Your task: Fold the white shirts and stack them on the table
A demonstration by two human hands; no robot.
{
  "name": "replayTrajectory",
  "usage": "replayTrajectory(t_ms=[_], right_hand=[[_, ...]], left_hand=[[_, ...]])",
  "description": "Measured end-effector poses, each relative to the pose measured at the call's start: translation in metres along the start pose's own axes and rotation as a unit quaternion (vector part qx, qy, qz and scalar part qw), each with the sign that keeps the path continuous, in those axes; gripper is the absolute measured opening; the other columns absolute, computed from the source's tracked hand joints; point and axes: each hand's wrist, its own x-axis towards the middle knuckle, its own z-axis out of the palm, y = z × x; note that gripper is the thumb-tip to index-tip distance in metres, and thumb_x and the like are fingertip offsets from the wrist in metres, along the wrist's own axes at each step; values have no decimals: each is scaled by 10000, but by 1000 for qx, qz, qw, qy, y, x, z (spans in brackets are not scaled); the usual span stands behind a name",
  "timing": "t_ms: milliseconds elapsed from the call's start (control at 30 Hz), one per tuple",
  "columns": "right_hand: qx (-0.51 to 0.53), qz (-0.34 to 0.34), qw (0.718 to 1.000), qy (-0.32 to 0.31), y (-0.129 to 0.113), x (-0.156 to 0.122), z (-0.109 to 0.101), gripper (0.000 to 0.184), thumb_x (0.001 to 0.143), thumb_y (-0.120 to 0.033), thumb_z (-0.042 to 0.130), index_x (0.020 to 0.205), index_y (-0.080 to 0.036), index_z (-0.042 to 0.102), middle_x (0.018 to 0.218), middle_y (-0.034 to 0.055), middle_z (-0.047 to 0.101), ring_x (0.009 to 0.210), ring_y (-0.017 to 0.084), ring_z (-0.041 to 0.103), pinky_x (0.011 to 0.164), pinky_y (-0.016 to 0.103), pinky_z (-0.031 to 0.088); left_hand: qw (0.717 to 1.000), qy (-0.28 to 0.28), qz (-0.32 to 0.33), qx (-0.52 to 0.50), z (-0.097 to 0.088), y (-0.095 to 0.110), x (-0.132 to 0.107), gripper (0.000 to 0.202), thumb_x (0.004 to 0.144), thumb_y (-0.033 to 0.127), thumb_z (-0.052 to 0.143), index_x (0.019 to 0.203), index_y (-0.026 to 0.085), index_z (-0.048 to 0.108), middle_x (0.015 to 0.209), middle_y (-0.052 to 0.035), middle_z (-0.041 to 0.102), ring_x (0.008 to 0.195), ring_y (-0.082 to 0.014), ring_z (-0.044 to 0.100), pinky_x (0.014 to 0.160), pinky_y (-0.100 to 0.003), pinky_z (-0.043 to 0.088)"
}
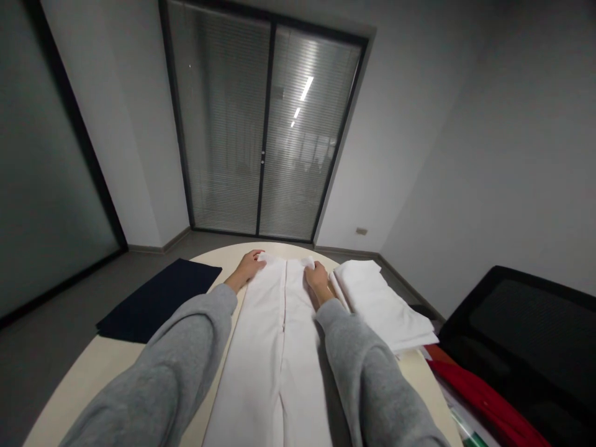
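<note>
A long white cloth (265, 354) runs up the middle of the table, from its near side almost to the far rim. Down its centre goes a lengthwise line where two sides meet, slightly parted in places. My left hand (250, 268) is closed on the far left corner, with the thumb over the fabric. At the far right corner, my right hand (317, 277) pinches the cloth's edge with curled fingers. Both forearms, in grey sleeves, reach forward on either side of the cloth.
Left on the round pale table (88, 372) lies a folded dark navy cloth (162, 298). Folded white cloth (382, 301) rests at the right, overhanging the edge. Beyond it stand a black mesh chair (526, 329) and a red item (484, 391). Glass doors (265, 124) with blinds are behind.
</note>
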Motion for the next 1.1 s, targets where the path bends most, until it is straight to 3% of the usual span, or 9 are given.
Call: replayTrajectory(t_ms=[167, 300, 400, 533, 667, 800, 933, 1100], right_hand=[[26, -50, 998, 22, -21, -14, -34, 343, 872, -252, 477, 1136, -144, 666, 1122, 126, 731, 1006, 232, 660, 913, 294, 475], [42, -112, 993, 13, -32, -28, -71, 260, 822, -258, 544, 1017, -164, 687, 1034, 81, 739, 953, 222, 638, 885, 288, 463], [53, -154, 987, 1, -32, -52, -103, 198, 786, -259, 582, 943, -188, 680, 951, 39, 729, 899, 208, 627, 828, 275, 452], [62, -190, 980, -12, -17, -107, -141, 136, 752, -275, 608, 862, -203, 644, 861, 4, 696, 840, 198, 614, 763, 271, 427], [88, -242, 966, -34, 5, -174, -170, 97, 768, -286, 595, 829, -213, 612, 794, -8, 666, 785, 192, 602, 732, 278, 416], [107, -319, 939, -72, 19, -232, -191, 60, 788, -219, 553, 840, -228, 580, 919, 35, 691, 886, 213, 621, 816, 318, 440], [68, -391, 913, -93, 23, -292, -209, 131, 784, -166, 534, 881, -254, 542, 987, 53, 689, 953, 239, 616, 885, 379, 433], [50, -411, 907, -82, 21, -350, -228, 168, 798, -147, 535, 897, -273, 485, 966, 52, 665, 946, 261, 603, 846, 415, 432]], left_hand=[[999, -37, 28, -5, -18, 43, -20, 468, 674, 359, 789, 1076, 134, 706, 996, -104, 765, 939, -234, 706, 834, -322, 549], [995, -69, 63, 26, -38, 84, -44, 418, 664, 407, 797, 974, 132, 740, 931, -59, 755, 875, -211, 663, 816, -305, 511], [983, -94, 127, 92, -50, 112, -77, 382, 708, 417, 767, 966, 135, 748, 873, -30, 734, 798, -184, 625, 773, -286, 475], [958, -127, 187, 178, -63, 137, -146, 348, 821, 449, 673, 994, 157, 750, 866, -17, 719, 730, -167, 597, 720, -280, 454], [938, -136, 225, 227, -79, 154, -218, 273, 872, 403, 617, 987, 192, 745, 996, -35, 727, 905, -204, 637, 818, -295, 472], [925, -147, 243, 253, -94, 162, -276, 214, 910, 343, 572, 971, 220, 736, 1017, -38, 719, 998, -210, 635, 932, -328, 476], [917, -143, 264, 263, -106, 159, -335, 181, 944, 293, 556, 982, 248, 727, 1021, -39, 711, 994, -206, 635, 911, -337, 498], [894, -122, 320, 288, -114, 154, -398, 127, 972, 266, 576, 989, 265, 703, 948, -41, 713, 943, -221, 628, 867, -378, 490]])
